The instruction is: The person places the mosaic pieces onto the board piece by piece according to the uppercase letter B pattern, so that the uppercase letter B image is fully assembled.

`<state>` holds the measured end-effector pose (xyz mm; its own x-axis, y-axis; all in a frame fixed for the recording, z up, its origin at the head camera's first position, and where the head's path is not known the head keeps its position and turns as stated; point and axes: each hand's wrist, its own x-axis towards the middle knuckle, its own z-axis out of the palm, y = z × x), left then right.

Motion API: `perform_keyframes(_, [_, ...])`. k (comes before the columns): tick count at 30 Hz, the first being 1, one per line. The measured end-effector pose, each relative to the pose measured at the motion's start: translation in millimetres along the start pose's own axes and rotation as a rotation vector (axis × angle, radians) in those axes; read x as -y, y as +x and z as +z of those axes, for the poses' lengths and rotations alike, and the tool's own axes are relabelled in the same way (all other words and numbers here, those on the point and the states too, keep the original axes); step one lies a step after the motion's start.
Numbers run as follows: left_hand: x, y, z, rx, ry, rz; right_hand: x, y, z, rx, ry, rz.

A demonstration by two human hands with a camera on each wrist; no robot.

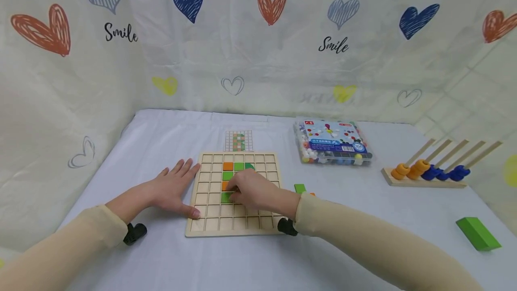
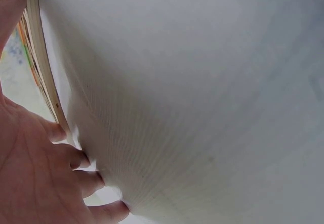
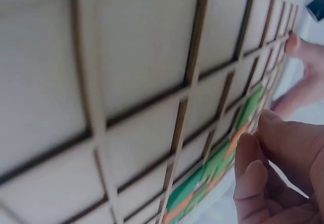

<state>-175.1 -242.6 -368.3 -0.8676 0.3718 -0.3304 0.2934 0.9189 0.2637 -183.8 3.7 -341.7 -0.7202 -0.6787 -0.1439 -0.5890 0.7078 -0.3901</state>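
A wooden grid board lies on the table with green and orange tiles in some cells, among them an orange square tile and a dark green curved tile. My right hand is over the board's middle, fingers curled. In the right wrist view, its thumb and index fingertips meet close to the coloured tiles; whether a small piece is between them is hidden. My left hand lies spread at the board's left edge, its thumb on the board's border. The left wrist view shows its palm beside the board's edge.
A small printed grid card lies behind the board. Loose green and orange pieces are right of it, partly behind the right sleeve. Further right are a clear box of beads, a peg stand with rings and a green block.
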Motion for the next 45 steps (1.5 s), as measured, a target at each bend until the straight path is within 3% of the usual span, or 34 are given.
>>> perform_keyframes(6, [0.3,-0.9,0.7,-0.002,-0.005,-0.003,-20,-14.5,-17,-0.037,0.060,-0.037])
perform_keyframes(17, [-0.1,-0.2,0.3,0.004,-0.006,-0.005,-91,-61.4,-51,-0.084,0.117,0.155])
perform_keyframes(26, [-1.2,-0.7,-0.1,0.005,-0.001,0.000,-140,-104.4,-49,-0.088,0.154,0.225])
perform_keyframes(34, [-1.2,-0.7,-0.5,0.008,0.000,0.001,-155,-124.0,-37,-0.027,0.250,0.225])
perform_keyframes(45, [-0.9,0.5,-0.2,0.010,0.002,-0.002,-157,-121.2,-27,-0.022,0.278,0.217])
